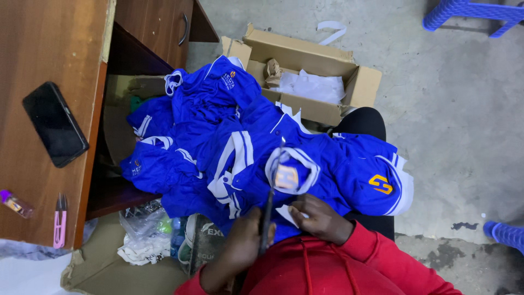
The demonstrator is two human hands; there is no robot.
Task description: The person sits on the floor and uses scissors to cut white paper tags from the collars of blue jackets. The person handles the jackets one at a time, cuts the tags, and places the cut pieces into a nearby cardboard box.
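A heap of blue garments with white stripes (218, 136) lies across my lap and against the desk. My left hand (243, 243) grips long dark scissors (271, 188), the blades pointing up over the cloth. My right hand (321, 217) pinches the blue fabric near a sleeve cuff with an orange patch (287, 176). Another orange emblem (380, 184) shows on the garment at the right. I wear a red hooded top (327, 267).
A wooden desk (49, 49) stands at the left, bearing a black phone (54, 124), pink thread snips (60, 220) and a small purple-capped bottle (15, 203). An open cardboard box (311, 76) with white paper sits beyond. Plastic bags (144, 235) lie below; blue plastic stools (469, 13) stand at the right.
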